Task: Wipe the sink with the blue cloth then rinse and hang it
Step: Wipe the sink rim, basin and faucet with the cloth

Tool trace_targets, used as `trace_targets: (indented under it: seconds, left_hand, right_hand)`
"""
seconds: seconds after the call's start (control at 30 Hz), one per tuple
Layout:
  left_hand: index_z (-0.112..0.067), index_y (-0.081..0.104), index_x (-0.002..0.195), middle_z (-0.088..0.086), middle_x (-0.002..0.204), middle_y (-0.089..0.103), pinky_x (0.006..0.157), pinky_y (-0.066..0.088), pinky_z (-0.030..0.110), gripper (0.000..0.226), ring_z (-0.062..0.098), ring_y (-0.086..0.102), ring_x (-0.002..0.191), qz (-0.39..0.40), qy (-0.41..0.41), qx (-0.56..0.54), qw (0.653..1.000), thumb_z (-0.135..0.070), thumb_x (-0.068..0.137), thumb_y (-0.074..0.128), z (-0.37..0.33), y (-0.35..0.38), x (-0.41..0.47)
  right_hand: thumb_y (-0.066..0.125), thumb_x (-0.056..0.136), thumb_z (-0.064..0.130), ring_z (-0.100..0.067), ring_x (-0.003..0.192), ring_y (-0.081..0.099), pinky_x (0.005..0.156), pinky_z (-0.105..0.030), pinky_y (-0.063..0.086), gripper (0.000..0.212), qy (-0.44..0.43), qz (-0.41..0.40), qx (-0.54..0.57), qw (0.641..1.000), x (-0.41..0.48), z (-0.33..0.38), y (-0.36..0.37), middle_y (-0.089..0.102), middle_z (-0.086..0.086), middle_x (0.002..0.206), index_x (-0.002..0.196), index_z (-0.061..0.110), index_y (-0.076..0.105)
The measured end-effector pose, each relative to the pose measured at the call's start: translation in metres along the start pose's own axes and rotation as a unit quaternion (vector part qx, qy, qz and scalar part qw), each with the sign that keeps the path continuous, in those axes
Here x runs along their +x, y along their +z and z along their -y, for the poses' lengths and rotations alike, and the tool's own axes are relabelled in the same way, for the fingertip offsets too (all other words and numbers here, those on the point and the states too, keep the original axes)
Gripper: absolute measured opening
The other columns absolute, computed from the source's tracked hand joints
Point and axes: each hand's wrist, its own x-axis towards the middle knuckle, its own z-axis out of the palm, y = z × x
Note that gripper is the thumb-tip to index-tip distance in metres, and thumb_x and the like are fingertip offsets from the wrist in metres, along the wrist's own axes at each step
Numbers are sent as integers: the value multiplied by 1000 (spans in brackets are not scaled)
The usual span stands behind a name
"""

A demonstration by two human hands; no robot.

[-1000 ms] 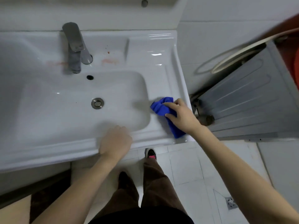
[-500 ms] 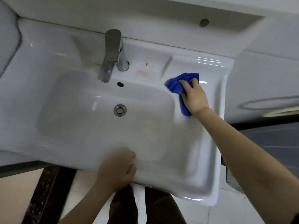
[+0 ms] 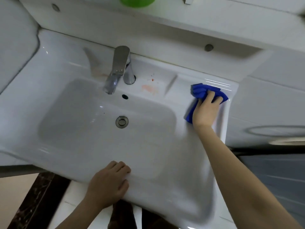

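At 6 o'clock, nearest the camera, the left hand (image 3: 109, 184) rests on the front rim of the white sink (image 3: 156, 164); its fingers (image 3: 121, 167) are bent with knuckles up and tips down on the porcelain, the thumb lies along the front edge, and whether it truly clasps the rim cannot be told. Below it, brown trousers (image 3: 122, 217) show at the bottom edge; a dark marbled strip (image 3: 38, 195) runs off toward 7 o'clock. The right forearm comes in from 4 o'clock and reaches across the sink's right ledge.

In the middle, the basin holds a round metal drain plug (image 3: 122, 122); just past it, toward 12 o'clock, sits the small dark overflow hole (image 3: 125, 96). The chrome tap (image 3: 121, 66) stands behind that on the back deck, its spout tilted toward 7 o'clock over the basin; a pinkish smear (image 3: 149, 89) marks the deck just beside the tap at 3 o'clock.

At 2 o'clock, the right hand (image 3: 205, 111) presses the blue cloth (image 3: 200, 91) onto the back right corner of the sink's ledge; the fingers (image 3: 212, 96) bend over the bunched fabric and hold it down, the thumb tucked against its left side, and a tail of cloth pokes out from under the palm toward 7 o'clock.

Farthest off, a white shelf (image 3: 165, 27) runs behind the sink; a green object (image 3: 137, 1) is cut by the frame's top edge at 12 o'clock.
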Motion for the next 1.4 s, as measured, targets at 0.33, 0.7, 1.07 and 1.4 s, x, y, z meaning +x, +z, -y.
trace_targets:
  seconds: [0.33, 0.7, 1.07, 1.4]
  left_hand:
    - [-32, 57, 94, -18, 94, 55, 56, 48, 23, 22, 6, 55, 87, -12, 7, -5, 1000, -37, 73, 56, 2, 0, -1]
    - [-31, 59, 89, -17, 92, 58, 56, 46, 21, 21, 8, 56, 85, -21, 23, -15, 999, -37, 69, 60, 1, 1, 0]
    - [-32, 58, 89, -18, 91, 57, 54, 43, 19, 18, 6, 56, 84, -27, 26, -12, 999, -37, 71, 57, 2, 1, 0]
    - [-32, 58, 92, -17, 93, 57, 55, 49, 23, 21, 7, 55, 86, -25, 17, -3, 1000, -37, 72, 57, 2, 4, 0]
  right_hand:
    - [38, 99, 24, -31, 112, 45, 82, -31, 37, 41, -226, 138, -45, 963, 11, 26, 26, 39, -12, 133, 140, 27, 44]
    - [51, 91, 10, -42, 101, 54, 80, -40, 46, 42, -132, -14, 37, 990, 29, 54, 24, 43, -27, 129, 132, 2, 48]
    - [52, 97, 20, -31, 110, 54, 86, -14, 34, 43, -103, 1, 94, 990, 30, 23, -4, 41, -16, 135, 138, 9, 46]
    - [54, 97, 23, -20, 106, 51, 95, -18, 34, 46, -139, 60, 139, 979, 16, 47, 24, 42, -13, 130, 142, 13, 45]
